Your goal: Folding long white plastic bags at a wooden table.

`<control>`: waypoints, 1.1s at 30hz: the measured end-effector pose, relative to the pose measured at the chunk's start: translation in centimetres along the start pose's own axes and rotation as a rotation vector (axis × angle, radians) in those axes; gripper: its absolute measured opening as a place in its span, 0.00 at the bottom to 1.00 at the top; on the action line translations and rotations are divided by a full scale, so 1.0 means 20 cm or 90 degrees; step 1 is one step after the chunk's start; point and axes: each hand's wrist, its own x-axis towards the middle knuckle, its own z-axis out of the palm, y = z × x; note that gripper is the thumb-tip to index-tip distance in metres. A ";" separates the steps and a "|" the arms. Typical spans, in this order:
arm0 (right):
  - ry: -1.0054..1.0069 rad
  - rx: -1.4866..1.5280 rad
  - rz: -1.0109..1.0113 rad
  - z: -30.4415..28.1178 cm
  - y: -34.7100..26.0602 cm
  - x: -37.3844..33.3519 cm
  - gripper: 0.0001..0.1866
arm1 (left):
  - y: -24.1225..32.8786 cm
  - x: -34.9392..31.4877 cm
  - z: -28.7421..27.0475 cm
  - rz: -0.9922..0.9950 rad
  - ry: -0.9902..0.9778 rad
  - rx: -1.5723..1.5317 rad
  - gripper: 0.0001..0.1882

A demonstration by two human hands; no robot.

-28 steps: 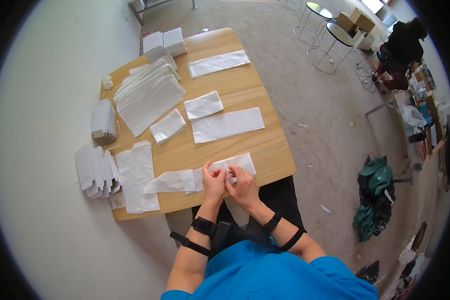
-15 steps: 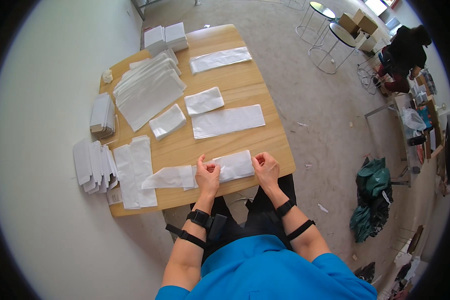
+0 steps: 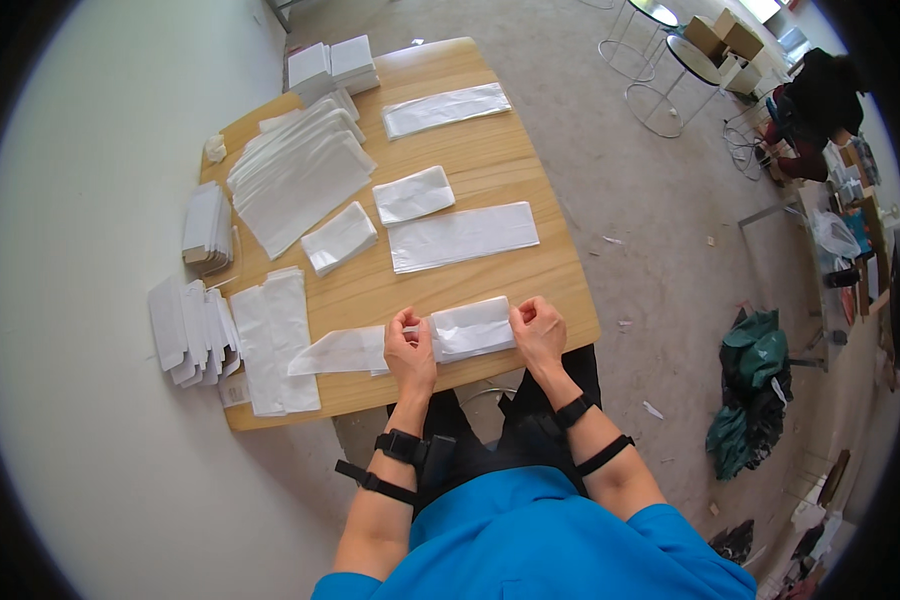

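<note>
i have the folded white sheet [image 3: 472, 330] near the table's [image 3: 480, 283] near edge, between left hand [image 3: 409, 352] and right hand [image 3: 540, 335]; both curl at its ends, whether pinching i cannot tell. likely light, limp, slick: best held by the short edges.

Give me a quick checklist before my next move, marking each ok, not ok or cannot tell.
1. Left hand at left side of the folded, rectangular white sheet: ok.
2. Right hand at its right end: ok.
3. Folded sheet smooth: not ok, creases show.
4. Pointed, translucent white strip separate from it: cannot tell, left hand covers that part.
5. Long, rectangular white sheets clear of both hands: ok, light-brown wooden table shows between.
</note>
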 end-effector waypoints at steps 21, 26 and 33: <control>-0.126 0.187 0.054 0.16 0.00 0.02 0.12 | -0.44 -0.11 -0.53 -0.160 0.254 0.038 0.19; -0.014 0.119 -0.057 0.00 -0.12 -0.02 0.10 | -0.48 -0.03 -0.54 -0.445 0.335 -0.264 0.23; -0.142 0.227 -0.142 -0.01 -0.18 -0.21 0.07 | -0.75 0.11 -0.51 -0.480 0.454 -0.183 0.19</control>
